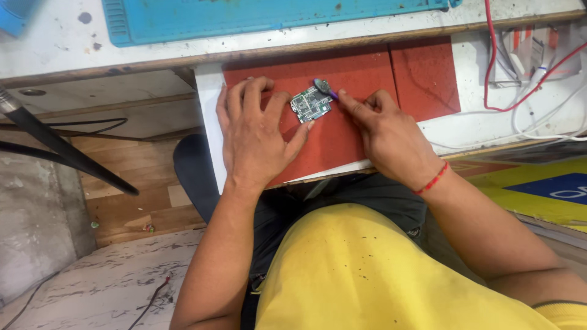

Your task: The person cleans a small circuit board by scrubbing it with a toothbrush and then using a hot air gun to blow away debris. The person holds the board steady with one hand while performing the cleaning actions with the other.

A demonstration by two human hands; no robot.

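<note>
A small green circuit board [311, 104] lies on a red mat [367, 73] set on a pull-out white shelf. My left hand [254, 131] rests flat on the mat, thumb and forefinger bracing the board's left and lower edges. My right hand [382, 131] pinches a thin purple-handled tool [330, 93] whose tip meets a small round grey part [321, 84] at the board's upper right corner. A red thread bracelet [433, 179] circles my right wrist.
A blue silicone work mat [244, 18] lies on the white bench [49, 49] above. Red and white cables [526, 91] trail at the right. A black pole [61, 146] slants at the left over a wooden floor. My yellow shirt [379, 269] fills the bottom.
</note>
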